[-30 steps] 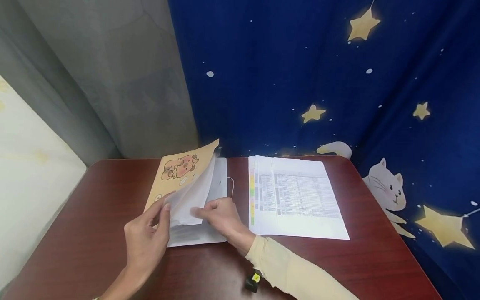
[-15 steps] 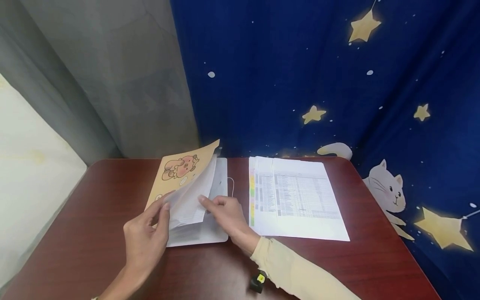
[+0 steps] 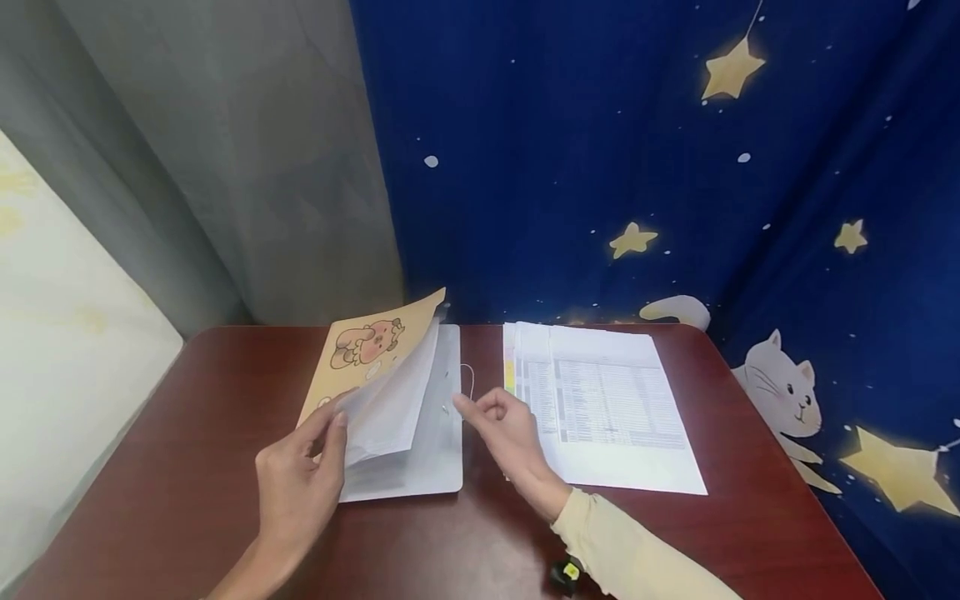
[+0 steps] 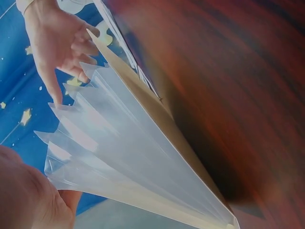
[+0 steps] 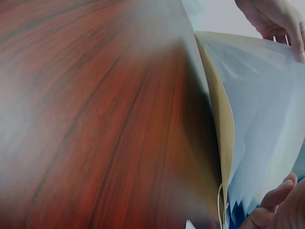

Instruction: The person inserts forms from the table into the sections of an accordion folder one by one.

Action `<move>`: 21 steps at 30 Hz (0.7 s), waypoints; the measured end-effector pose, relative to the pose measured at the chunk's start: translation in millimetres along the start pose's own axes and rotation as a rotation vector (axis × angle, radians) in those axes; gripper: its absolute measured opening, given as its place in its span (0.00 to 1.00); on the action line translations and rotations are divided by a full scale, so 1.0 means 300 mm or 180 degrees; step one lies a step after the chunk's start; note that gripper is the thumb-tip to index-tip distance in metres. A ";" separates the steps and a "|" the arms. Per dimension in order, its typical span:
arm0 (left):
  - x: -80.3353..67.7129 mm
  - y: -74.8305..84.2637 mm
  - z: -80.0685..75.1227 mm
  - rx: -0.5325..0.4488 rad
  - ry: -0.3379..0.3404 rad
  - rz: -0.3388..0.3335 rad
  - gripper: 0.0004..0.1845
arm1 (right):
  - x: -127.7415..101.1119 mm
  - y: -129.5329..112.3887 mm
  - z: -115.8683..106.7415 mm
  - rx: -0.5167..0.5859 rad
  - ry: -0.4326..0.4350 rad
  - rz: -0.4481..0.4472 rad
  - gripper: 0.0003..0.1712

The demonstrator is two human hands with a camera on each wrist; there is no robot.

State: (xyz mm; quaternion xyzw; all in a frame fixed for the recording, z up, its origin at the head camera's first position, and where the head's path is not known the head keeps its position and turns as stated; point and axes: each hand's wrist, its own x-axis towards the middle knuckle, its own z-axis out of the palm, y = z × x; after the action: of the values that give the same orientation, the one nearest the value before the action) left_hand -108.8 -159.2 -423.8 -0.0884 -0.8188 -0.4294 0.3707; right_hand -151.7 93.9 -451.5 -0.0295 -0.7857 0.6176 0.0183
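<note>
On the table lies an expanding file folder (image 3: 351,354) with a tan cartoon cover and clear pockets (image 4: 109,129) that fan out in the left wrist view. My left hand (image 3: 303,471) pinches the raised near edge of the cover and upper pockets between thumb and fingers. At the folder's right edge is my right hand (image 3: 513,442), thumb extended and other fingers loosely bent; I see nothing held in it. A thin elastic cord (image 3: 472,379) loops out beside that hand. The lower pockets lie flat beneath the lifted ones.
A stack of printed sheets (image 3: 622,408) with coloured tabs (image 3: 509,367) lies right of the folder, partly behind my right hand. A black object with a yellow mark (image 3: 564,575) shows below the right sleeve. Curtains hang behind the table (image 3: 225,375).
My right hand has moved right, off the lifted pockets to the folder's right edge. The left hand keeps its pinch on the cover. The head view has shifted slightly.
</note>
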 end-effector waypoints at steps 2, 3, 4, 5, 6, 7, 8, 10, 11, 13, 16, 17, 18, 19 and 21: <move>0.002 0.000 0.000 0.0028 0.0006 0.0004 0.15 | 0.001 0.007 -0.025 0.0011 0.0017 -0.0013 0.23; 0.002 -0.001 -0.001 0.0051 0.0010 0.0015 0.15 | 0.001 0.014 -0.038 0.0007 0.0008 -0.0024 0.22; 0.001 -0.002 -0.002 0.0071 0.0015 0.0019 0.15 | 0.001 0.020 -0.050 0.0016 -0.0016 -0.0040 0.20; 0.000 -0.003 -0.002 0.0090 0.0033 0.0034 0.15 | 0.000 0.027 -0.063 0.0023 -0.0051 -0.0044 0.19; 0.000 -0.004 -0.003 0.0096 0.0053 0.0053 0.15 | 0.000 0.036 -0.077 0.0024 -0.0084 -0.0041 0.17; -0.002 -0.006 -0.007 0.0107 0.0070 0.0065 0.15 | 0.001 0.046 -0.086 0.0016 -0.0112 -0.0028 0.16; -0.002 -0.008 -0.010 0.0106 0.0071 0.0071 0.16 | 0.001 0.054 -0.098 0.0022 -0.0125 -0.0009 0.16; -0.002 -0.011 -0.014 0.0079 0.0066 0.0065 0.16 | 0.002 0.069 -0.123 0.0006 -0.0119 0.0044 0.14; 0.000 -0.013 -0.016 0.0066 0.0073 0.0066 0.16 | 0.003 0.074 -0.137 -0.0014 -0.0102 0.0077 0.14; 0.003 -0.014 -0.018 0.0054 0.0076 0.0040 0.16 | 0.006 0.085 -0.168 -0.0061 -0.0086 0.0146 0.13; 0.005 -0.015 -0.018 0.0072 0.0106 0.0056 0.14 | 0.005 0.101 -0.225 -0.0210 -0.0155 0.0264 0.14; 0.006 -0.015 -0.018 0.0067 0.0109 0.0058 0.14 | 0.004 0.107 -0.247 -0.0287 -0.0178 0.0299 0.14; 0.006 -0.016 -0.019 0.0073 0.0104 0.0054 0.14 | 0.002 0.113 -0.270 -0.0354 -0.0198 0.0333 0.14; 0.007 -0.017 -0.020 0.0078 0.0098 0.0051 0.14 | 0.000 0.119 -0.292 -0.0429 -0.0209 0.0367 0.15; 0.010 -0.017 -0.025 0.0104 0.0105 0.0055 0.13 | 0.000 0.129 -0.336 -0.0568 -0.0208 0.0408 0.15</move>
State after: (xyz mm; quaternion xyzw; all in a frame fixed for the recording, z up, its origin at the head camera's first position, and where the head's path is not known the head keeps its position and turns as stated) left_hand -109.4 -168.6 -422.4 -0.0823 -0.8186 -0.4142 0.3892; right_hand -144.2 200.7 -465.4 -0.0610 -0.8343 0.5457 -0.0495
